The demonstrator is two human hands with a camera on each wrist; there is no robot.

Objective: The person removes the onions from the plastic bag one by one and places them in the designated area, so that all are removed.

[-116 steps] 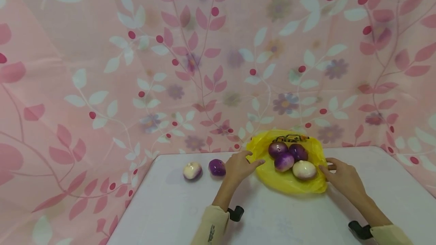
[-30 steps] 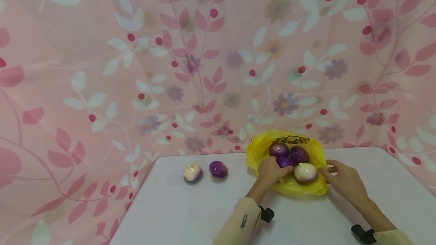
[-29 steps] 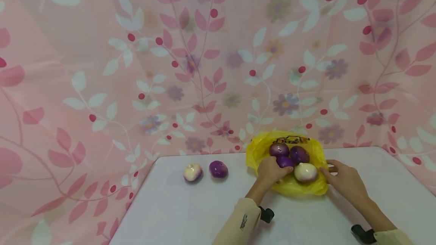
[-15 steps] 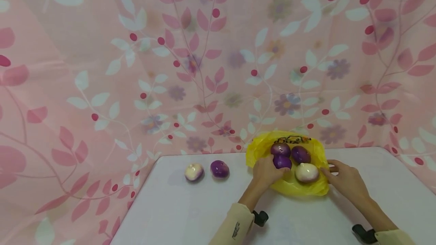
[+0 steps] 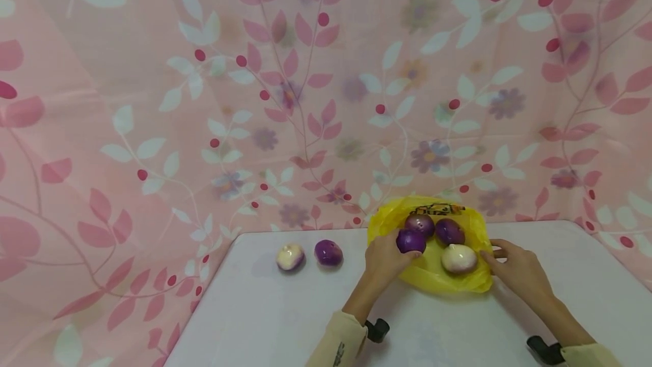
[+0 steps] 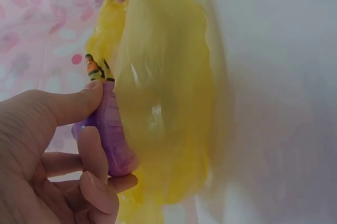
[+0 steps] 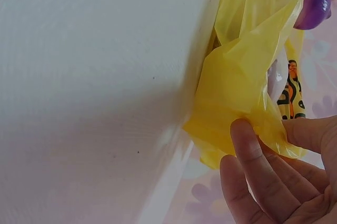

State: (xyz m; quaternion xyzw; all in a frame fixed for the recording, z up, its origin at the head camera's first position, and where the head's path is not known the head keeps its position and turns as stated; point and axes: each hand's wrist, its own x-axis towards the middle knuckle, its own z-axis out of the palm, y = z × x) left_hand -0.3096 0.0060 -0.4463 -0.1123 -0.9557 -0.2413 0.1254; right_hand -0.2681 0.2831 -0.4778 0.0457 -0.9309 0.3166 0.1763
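In the head view my left hand (image 5: 383,262) grips a glossy purple turnip (image 5: 411,240) at the left side of a yellow plastic bag (image 5: 427,277). The left wrist view shows the thumb and fingers curled round this turnip (image 6: 113,139), beside the bag's wall. My right hand (image 5: 520,269) pinches the bag's right edge; in the right wrist view its thumb and fingers hold the thin plastic (image 7: 237,92). Inside the bag's mouth lie a dark purple turnip (image 5: 420,225), another purple one (image 5: 450,232) and a mostly white one (image 5: 459,258).
On the white table (image 5: 244,321), left of the bag, sit a white-topped turnip (image 5: 291,257) and a purple turnip (image 5: 328,254). A pink floral cloth (image 5: 326,101) hangs behind the table. Each wrist carries a black camera mount (image 5: 378,330).
My left hand reached into the bag, took hold of the purple turnip and has drawn it leftward, away from the white one. My right hand stays on the bag's edge.
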